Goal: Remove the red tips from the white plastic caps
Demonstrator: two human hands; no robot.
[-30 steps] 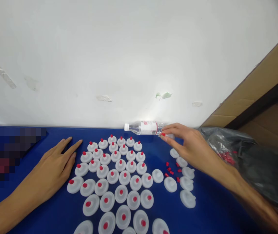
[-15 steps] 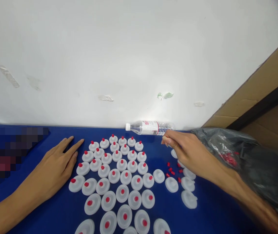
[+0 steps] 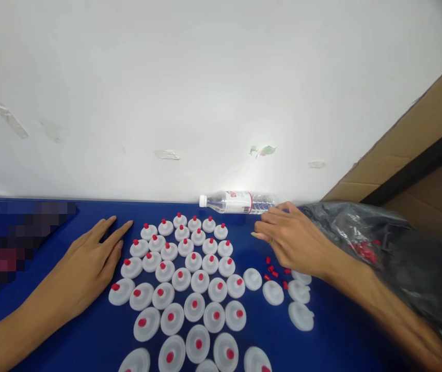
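Observation:
My left hand (image 3: 89,256) lies flat on the blue table with its fingers spread, just left of many white round plastic caps (image 3: 200,282), each with a red tip on its nozzle. My right hand (image 3: 296,240) is closed above the table, thumb against curled fingers. Whatever it may hold is hidden. Small loose red tips (image 3: 271,269) lie below it. Near them are several white caps without red tips, among them a plain cap (image 3: 273,293) and another (image 3: 301,316) at the right. Other caps are partly hidden under the hand.
A clear plastic bottle (image 3: 238,202) lies on its side against the white wall (image 3: 205,93). At the right, a dark plastic bag (image 3: 403,263) has more red tips (image 3: 366,251) on or in it, beside cardboard (image 3: 410,134). A pixelated patch covers the far left.
My right hand has turned so its back faces up more, with the thumb lower and more caps covered beneath. My left hand stays in place.

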